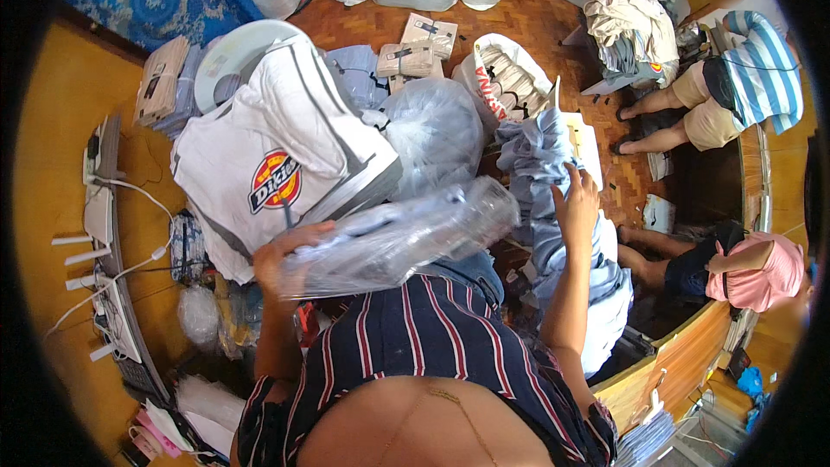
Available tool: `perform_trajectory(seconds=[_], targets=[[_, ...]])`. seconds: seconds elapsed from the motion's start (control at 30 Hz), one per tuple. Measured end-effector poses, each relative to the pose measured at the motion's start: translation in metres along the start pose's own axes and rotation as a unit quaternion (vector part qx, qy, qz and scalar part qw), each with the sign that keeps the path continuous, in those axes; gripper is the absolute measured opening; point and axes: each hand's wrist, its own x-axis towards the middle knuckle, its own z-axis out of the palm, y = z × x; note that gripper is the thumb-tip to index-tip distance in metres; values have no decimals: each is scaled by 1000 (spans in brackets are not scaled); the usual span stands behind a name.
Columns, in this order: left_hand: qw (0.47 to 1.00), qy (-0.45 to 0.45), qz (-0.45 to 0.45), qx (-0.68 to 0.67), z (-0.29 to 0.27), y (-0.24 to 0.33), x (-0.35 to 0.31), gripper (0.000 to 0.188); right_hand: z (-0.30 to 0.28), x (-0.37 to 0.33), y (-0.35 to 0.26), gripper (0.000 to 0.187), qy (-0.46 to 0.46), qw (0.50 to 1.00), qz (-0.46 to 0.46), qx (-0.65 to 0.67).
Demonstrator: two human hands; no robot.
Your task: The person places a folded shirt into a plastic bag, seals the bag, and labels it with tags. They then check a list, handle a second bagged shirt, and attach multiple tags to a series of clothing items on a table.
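Packet [406, 246], clear film over pale-blue fabric [367, 233], sat before the torso [406, 329], clasped at 1 end by the left hand [290, 261]. Right hand [577, 207] was half-spread at the blue cloth [543, 238]; couldn't tell whether it touched. Far end had no hand; 2-handed, level handling likely suited slick film best.

The blouse [415, 329] was navy with red-and-white stripes; the plastic packet [398, 238] clear over pale blue; the gathered cloth [532, 164] light blue; one co-worker's shirt [765, 69] blue-and-white striped.
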Motion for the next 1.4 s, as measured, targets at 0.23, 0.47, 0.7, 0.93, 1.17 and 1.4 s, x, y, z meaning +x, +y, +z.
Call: perform_trajectory(seconds=[0.23,0.47,0.7,0.93,1.17,1.4], targets=[[963,133,97,213,-4,-4,58,21,95,148,14,81,-143,987,70,-10],[927,350,135,-4,5,-6,90,30,153,224,33,47,-120,980,160,-23],[934,351,56,40,10,-30,122,30,180,237,57,68,-177,977,107,-58],[975,215,35,53,10,-34,153,23,184,239,64,60,-151,981,114,-34],[979,189,40,69,6,-48,164,27,167,241,47,48,-162,981,108,-3],[974,207,-10,89,-11,-71,159,39,147,247,36,46,-219,971,93,14]])
